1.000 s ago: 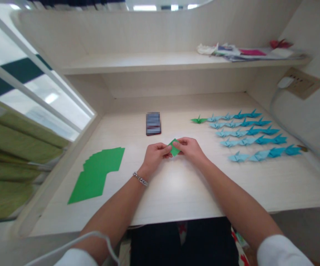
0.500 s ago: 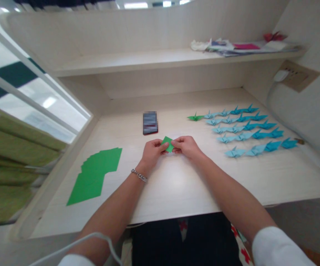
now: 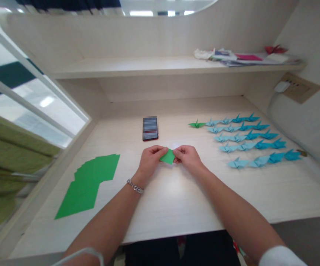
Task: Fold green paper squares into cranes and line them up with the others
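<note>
A small folded green origami paper (image 3: pixel 167 157) is held between my two hands above the middle of the desk. My left hand (image 3: pixel 150 159) pinches its left corner, with the thumb on top. On the opposite side, my right hand (image 3: pixel 188 157) grips the right corner between thumb and fingers. Fingertips under the paper are partly hidden. To the left lies a fanned stack of green paper sheets (image 3: pixel 93 177). One finished green paper crane (image 3: pixel 196 125) stands to the right, at the end of the back row of blue paper cranes (image 3: pixel 238 147).
A phone (image 3: pixel 150 128) lies on the desk behind my hands. Above the desk runs a shelf (image 3: pixel 137 68) holding papers (image 3: pixel 248 57). At right a charger (image 3: pixel 282 87) sits in a wall socket, its cable trailing down. Window bars and a green curtain (image 3: pixel 13 173) border the left side.
The green paper has turned in my fingers, from a diamond with a corner up to a tilted, flatter shape. The whole view has shifted slightly, so the desk sits lower.
</note>
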The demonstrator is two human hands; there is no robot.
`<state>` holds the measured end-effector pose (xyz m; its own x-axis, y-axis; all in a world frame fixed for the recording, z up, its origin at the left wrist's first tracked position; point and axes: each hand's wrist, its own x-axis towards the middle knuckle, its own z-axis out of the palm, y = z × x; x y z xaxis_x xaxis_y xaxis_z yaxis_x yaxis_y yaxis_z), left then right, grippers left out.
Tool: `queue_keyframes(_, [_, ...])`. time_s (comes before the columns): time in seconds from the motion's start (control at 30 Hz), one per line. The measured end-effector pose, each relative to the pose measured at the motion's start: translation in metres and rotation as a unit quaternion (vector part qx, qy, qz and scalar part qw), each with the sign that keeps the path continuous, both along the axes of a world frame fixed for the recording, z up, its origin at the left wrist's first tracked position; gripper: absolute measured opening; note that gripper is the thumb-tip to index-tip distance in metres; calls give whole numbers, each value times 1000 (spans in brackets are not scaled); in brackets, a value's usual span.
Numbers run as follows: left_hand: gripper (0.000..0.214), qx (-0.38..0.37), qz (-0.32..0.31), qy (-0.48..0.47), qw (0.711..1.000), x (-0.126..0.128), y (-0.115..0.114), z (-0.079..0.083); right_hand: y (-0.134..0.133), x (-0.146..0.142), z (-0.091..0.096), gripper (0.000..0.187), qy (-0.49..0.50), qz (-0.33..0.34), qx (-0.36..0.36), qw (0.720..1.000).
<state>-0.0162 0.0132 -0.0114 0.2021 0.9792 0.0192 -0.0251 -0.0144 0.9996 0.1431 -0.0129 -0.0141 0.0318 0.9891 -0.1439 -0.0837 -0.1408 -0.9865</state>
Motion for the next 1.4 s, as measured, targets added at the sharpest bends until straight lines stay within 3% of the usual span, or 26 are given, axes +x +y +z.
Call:
queue_keyframes(0.33, [24,-9,-21,20,1000,0,-3,3,0,5,-3,26,-92,-33,46,994])
queue_keyframes(0.57, [23,-7,9,10,1000,0,-4,7,-2,1,-1,32,17,-8,13,1000])
queue_keyframes(0.77, [28,-73,-39,-72,994,-1,-5,11,-2,4,-1,29,2,-6,18,1000])
queue_keyframes(0.97, [23,-41,-61,-10,997,-8,-1,9,-4,2,3,28,-10,14,19,1000])
queue_keyframes(1.4, [18,-64,-114,12,991,-16,1,13,-9,3,8,27,2,54,25,998])
